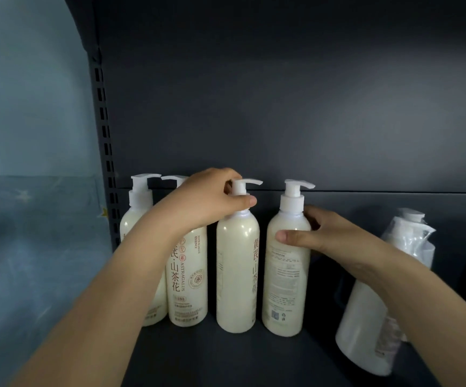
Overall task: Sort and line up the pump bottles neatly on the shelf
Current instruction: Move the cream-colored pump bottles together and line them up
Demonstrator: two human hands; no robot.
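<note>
A dark grey metal shelf (254, 356) with a matte back panel (282, 107) carries everything, and both hands work near its middle. Beyond the left forearm hangs a soft blue cloth with pale stars (30, 219), and a slotted steel upright (106, 152) runs along its edge. Well to the right of the right hand lean white bottles wrapped in crinkled clear film (377, 308); their print is too blurred to read.

Four tall, glossy, cream plastic pump bottles with white pump heads stand upright in a row. The leftmost bottle (138, 241) is partly hidden behind the left forearm. The second bottle (188, 286), just under the left wrist, faces forward. It reads "ASTRAGALUS ESSENCE" in red-brown, with the characters 山茶花 and a round seal.

The third bottle (237, 275) is turned aside, so 黄芪 and 山茶 run down its right edge. The left hand (206, 202) grips its white collar, fingers and thumb curled round it beneath the pump head.

The fourth bottle (286, 277) shows a back label of fine grey print, too small to read. The right hand (318, 236) holds its shoulder, thumb lying across the front and fingers curled behind.
</note>
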